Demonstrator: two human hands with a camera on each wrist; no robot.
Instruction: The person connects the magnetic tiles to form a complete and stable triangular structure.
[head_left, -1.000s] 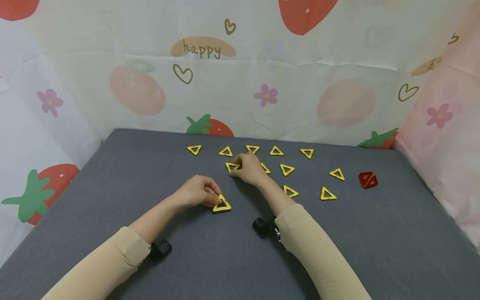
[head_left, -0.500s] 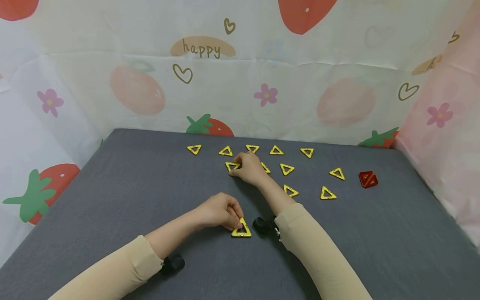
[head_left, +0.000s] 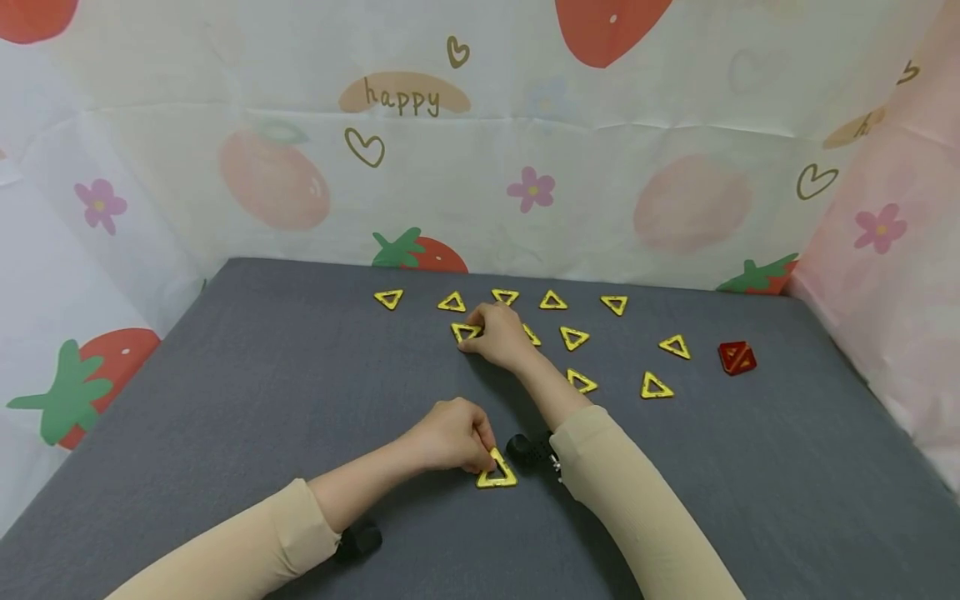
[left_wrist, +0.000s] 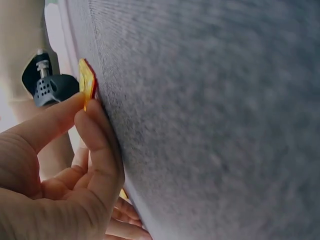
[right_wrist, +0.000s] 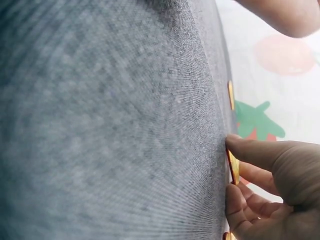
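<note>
Item one: a yellow triangle [head_left: 497, 482], open-centred, red along one edge in the left wrist view, pinched between thumb and finger of the left hand [head_left: 454, 437]; located at the near side of the group, just beside the black device on the right wrist [head_left: 525, 451]; whether it touches the bench [head_left: 300, 358] cannot be told. Item two: a second triangle [head_left: 465, 326], likewise yellow, farther back, one point toward the near side, gripped at its corners between thumb and fingers of the right hand [head_left: 501, 337]. Hands apart from each other, each clamped on its own piece. Behind: back row of five yellow triangles [head_left: 553, 307], one partly covered by the right hand. Beside that hand: two more yellow pieces [head_left: 575, 332], one partly hidden. To the right: three loose yellow triangles [head_left: 657, 397], one partly behind the right forearm. Farthest right: a red piece [head_left: 737, 358], squarish, with a diagonal line. Bench surface: dark grey. Worn: two beige sleeves [head_left: 637, 508]; a second black device [head_left: 360, 540], left wrist. Surround: pale curtain [head_left: 450, 183], printed with strawberries, pink flowers, hearts and "happy".
</note>
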